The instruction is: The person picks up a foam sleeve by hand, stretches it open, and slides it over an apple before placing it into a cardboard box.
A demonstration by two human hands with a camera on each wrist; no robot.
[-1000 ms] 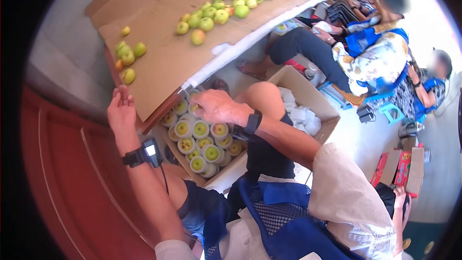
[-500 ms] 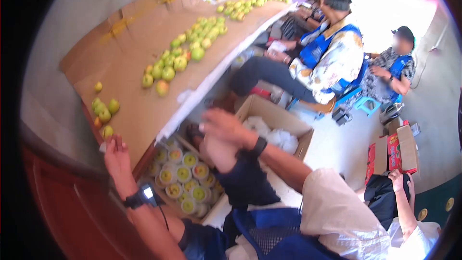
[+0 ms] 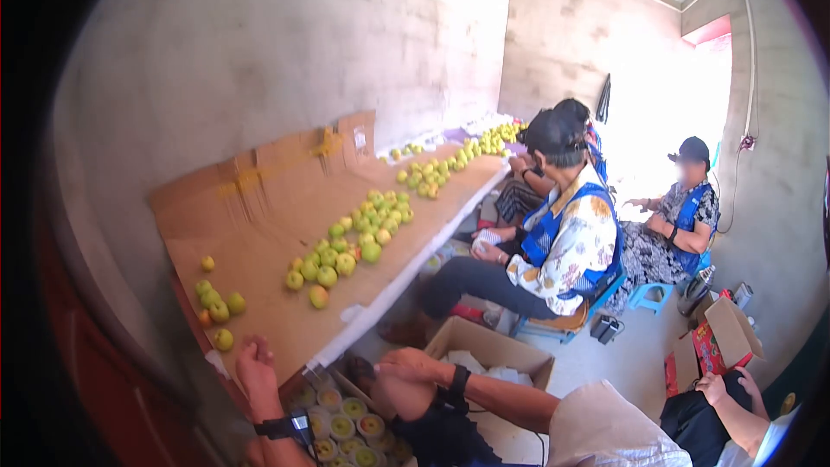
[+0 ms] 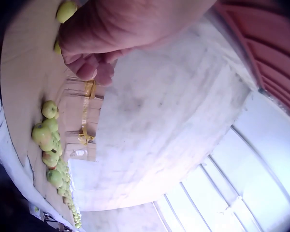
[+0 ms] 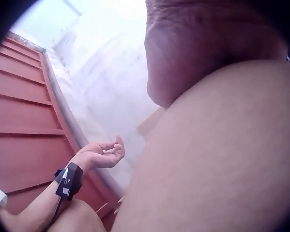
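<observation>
My left hand (image 3: pixel 257 367) is beside the near left corner of the cardboard-covered table (image 3: pixel 259 294), palm up with loosely bent fingers and nothing in it. A few yellow-green apples (image 3: pixel 223 340) lie just beyond it. The left wrist view shows the same hand (image 4: pixel 121 29) in front of the cardboard, with apples (image 4: pixel 43 136) farther along. On the raised knee (image 3: pixel 406 393) rests my right hand (image 3: pixel 417 367); the right wrist view has it (image 5: pixel 198 48) against the bare leg (image 5: pixel 217 154), its fingertips hidden.
Foam-wrapped apples (image 3: pixel 342 426) fill a box below the table edge. An open carton (image 3: pixel 510 355) with white items stands right of the knee. Beside the table sits a person in a floral shirt (image 3: pixel 571 246); another person (image 3: pixel 687 216) sits farther back. A red-printed carton (image 3: pixel 713 337) is at right.
The head view has tilted up, showing more wall and room. My right hand has come down from above the box onto the knee. My left hand stays by the table corner.
</observation>
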